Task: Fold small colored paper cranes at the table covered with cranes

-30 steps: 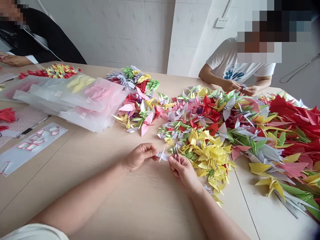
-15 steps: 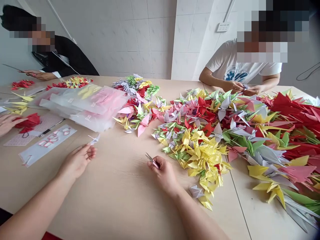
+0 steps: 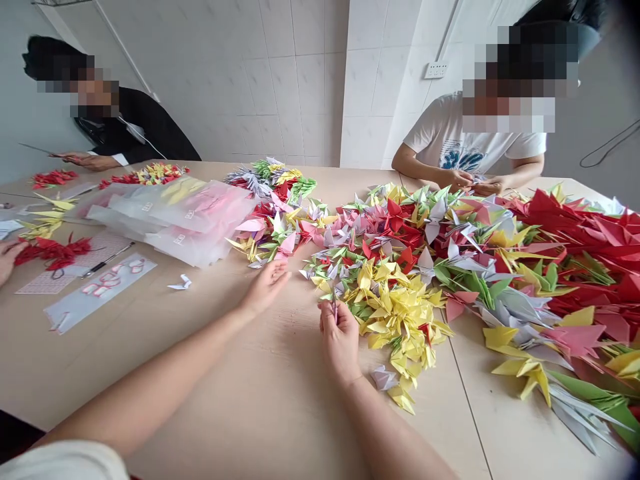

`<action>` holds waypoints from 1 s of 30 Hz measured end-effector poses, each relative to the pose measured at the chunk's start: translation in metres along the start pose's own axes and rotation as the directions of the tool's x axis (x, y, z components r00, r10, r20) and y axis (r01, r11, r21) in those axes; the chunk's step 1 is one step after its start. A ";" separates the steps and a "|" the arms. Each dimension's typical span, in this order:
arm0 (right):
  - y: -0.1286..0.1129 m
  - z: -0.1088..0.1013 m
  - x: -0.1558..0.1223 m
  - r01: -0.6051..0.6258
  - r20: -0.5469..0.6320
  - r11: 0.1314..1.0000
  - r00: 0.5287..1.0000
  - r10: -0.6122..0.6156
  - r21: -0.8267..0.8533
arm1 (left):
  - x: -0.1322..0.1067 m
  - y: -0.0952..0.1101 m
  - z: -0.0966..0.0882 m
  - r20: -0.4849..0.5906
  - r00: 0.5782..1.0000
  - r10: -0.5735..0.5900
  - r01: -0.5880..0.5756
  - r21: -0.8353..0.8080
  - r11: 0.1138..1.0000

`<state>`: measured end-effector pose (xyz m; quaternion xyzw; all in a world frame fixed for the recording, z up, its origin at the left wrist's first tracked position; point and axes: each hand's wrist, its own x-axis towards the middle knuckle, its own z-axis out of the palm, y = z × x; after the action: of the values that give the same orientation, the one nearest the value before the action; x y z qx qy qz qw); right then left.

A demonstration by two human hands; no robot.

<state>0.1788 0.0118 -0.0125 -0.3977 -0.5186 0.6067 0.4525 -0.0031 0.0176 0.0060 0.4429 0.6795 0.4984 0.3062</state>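
My left hand [image 3: 269, 287] reaches over the table at the near edge of a pile of folded paper cranes [image 3: 400, 293]. Its fingers are loosely stretched out, and nothing shows in them. A small white paper crane [image 3: 182, 283] lies by itself on the table, to the left of that hand. In my right hand [image 3: 341, 340] a slim, pointed metal pair of tweezers [image 3: 334, 301] is pinched, tips upward, beside the yellow cranes. The grip hides much of the tool.
Translucent plastic bags [image 3: 175, 217] lie at the left centre. Nearby are a clear strip with red-edged pieces [image 3: 103, 290], a pen [image 3: 106, 260] and a red paper bundle [image 3: 57, 252] with another person's hand [image 3: 6, 259]. Two people sit across the table [image 3: 210, 400].
My left hand has let go of the white crane on the table and moved right to the pile. My right hand has shifted slightly right and up, turning the tweezers upright.
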 end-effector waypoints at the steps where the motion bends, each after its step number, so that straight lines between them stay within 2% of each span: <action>1: -0.001 -0.001 0.000 0.011 -0.025 1.000 1.000 -0.010 0.012 | 0.010 -0.002 0.014 -0.003 0.999 0.042 -0.042 0.017 0.999; 3: -0.002 -0.004 0.002 0.034 -0.072 0.999 0.997 -0.032 0.028 | 0.024 -0.005 0.040 -0.011 0.995 0.094 -0.094 0.049 0.994; 5: -0.003 -0.007 0.003 0.055 -0.112 0.998 0.992 -0.051 0.035 | 0.027 -0.006 0.059 0.017 0.990 0.139 -0.140 0.071 0.988; 7: -0.003 -0.009 0.004 0.069 -0.134 0.997 0.989 -0.063 0.039 | 0.019 -0.005 0.072 0.064 0.982 0.179 -0.184 0.086 0.979; 9: -0.002 -0.010 0.004 0.078 -0.140 0.996 0.988 -0.072 0.041 | 0.004 -0.001 0.077 0.121 0.970 0.212 -0.224 0.094 0.970; 12: -0.001 -0.009 0.003 0.087 -0.127 0.995 0.989 -0.080 0.044 | -0.022 0.005 0.070 0.204 0.949 0.241 -0.268 0.111 0.957; 16: -0.002 -0.008 0.000 0.089 -0.094 0.995 0.992 -0.084 0.044 | -0.041 0.007 0.049 0.248 0.941 0.229 -0.268 0.139 0.953; 22: -0.004 -0.007 -0.002 0.084 -0.078 0.996 0.993 -0.083 0.011 | -0.047 0.000 0.024 0.204 0.970 0.135 -0.167 0.145 0.975; 26: -0.005 -0.008 -0.003 0.077 -0.055 0.997 0.995 -0.078 -0.020 | -0.051 0.001 0.018 0.202 0.976 0.077 -0.098 0.097 0.990; 30: -0.004 -0.008 -0.002 0.068 -0.031 0.996 0.997 -0.070 -0.050 | -0.055 0.005 0.015 0.207 0.976 0.074 -0.092 0.076 0.993</action>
<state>0.1871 0.0122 -0.0092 -0.4006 -0.5393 0.5712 0.4716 0.0347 -0.0259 0.0045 0.5321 0.6461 0.4334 0.3340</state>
